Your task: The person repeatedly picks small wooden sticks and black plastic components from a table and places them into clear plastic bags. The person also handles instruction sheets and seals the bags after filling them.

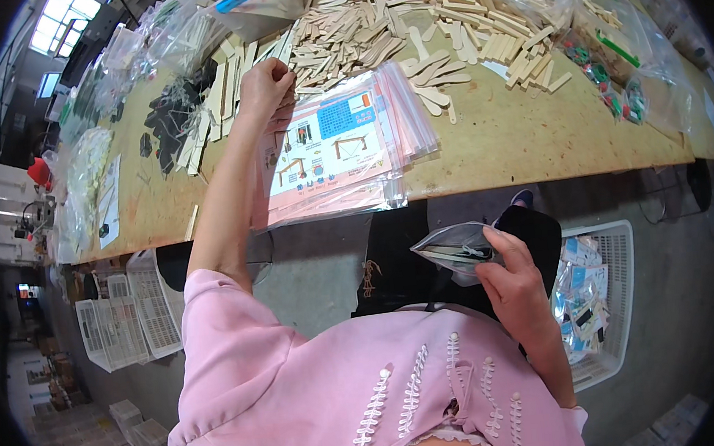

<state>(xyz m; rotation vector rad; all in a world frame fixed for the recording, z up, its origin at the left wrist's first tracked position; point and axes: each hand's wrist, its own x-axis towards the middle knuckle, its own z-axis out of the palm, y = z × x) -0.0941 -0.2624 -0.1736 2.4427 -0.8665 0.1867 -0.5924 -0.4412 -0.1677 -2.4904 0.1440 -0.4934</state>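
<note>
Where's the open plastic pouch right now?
In the head view, the pouch is right of centre, held by the right hand over the dark trousers.

In a workroom that is dim toward the left edge, daylight glows through a paned window (65,22) at upper left, above a smaller bright pane (48,84). A wide, stained tan surface (528,144) spans the upper half; grey floor (308,295) shows below.

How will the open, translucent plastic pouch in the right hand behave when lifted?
The translucent plastic pouch is probably floppy: its thin mouth bows open in the right hand. It is likely light, with slim pieces inside. Tipping might spill them, since the mouth gapes.
</note>
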